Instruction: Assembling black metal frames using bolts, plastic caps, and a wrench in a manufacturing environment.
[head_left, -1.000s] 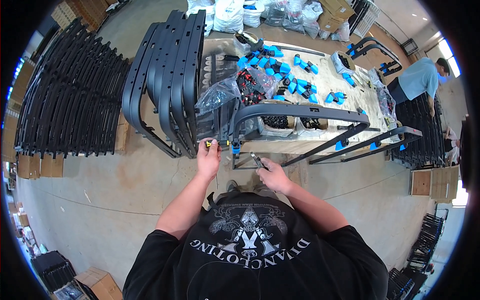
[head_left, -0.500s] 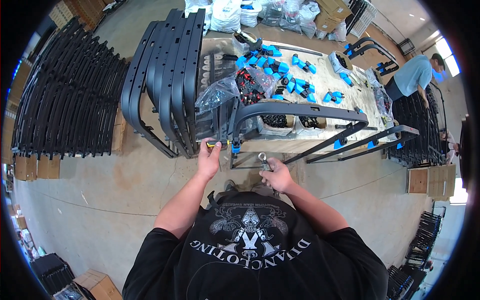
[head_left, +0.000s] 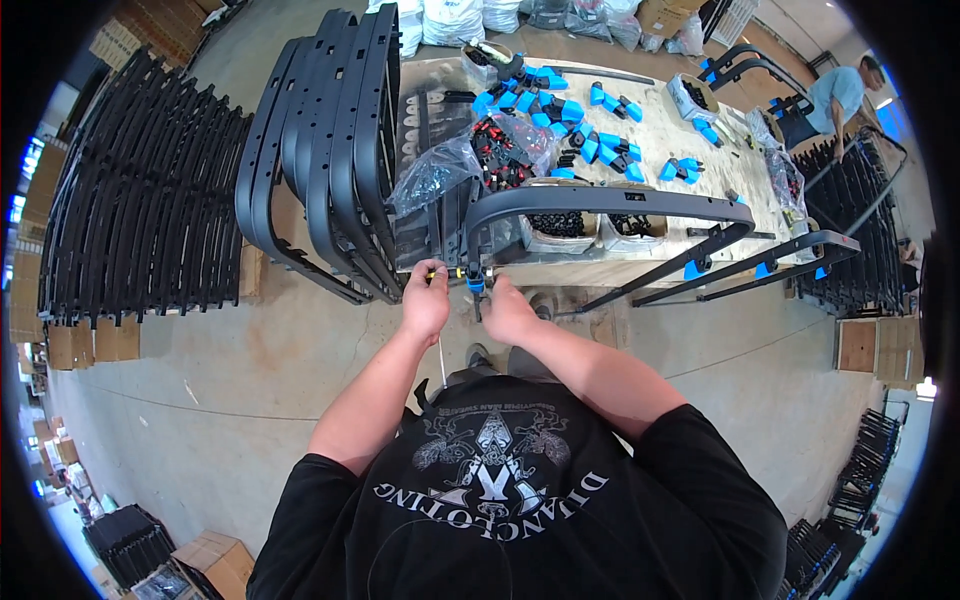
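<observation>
By the table's (head_left: 725,162) near edge, close to its left corner: frame (head_left: 620,203) with blue clip (head_left: 475,284) between both hands | left hand (head_left: 427,302): fingers wrapped around yellow-and-black tool (head_left: 450,272) | right hand (head_left: 508,312): just beside clip, grip mostly hidden, cannot tell | boxes (head_left: 560,242): along same edge

One foremost arched frame (head_left: 610,201), one worktable (head_left: 655,130) and two front-edge boxes (head_left: 558,243) are visible.

Left hand (head_left: 427,305) grips yellow-black tool (head_left: 449,273) at blue fitting (head_left: 475,285) on black curved frame (head_left: 610,203); right hand (head_left: 508,315) just beside fitting, grip unclear. Blue parts (head_left: 606,150) lie on table (head_left: 737,182) behind.
</observation>
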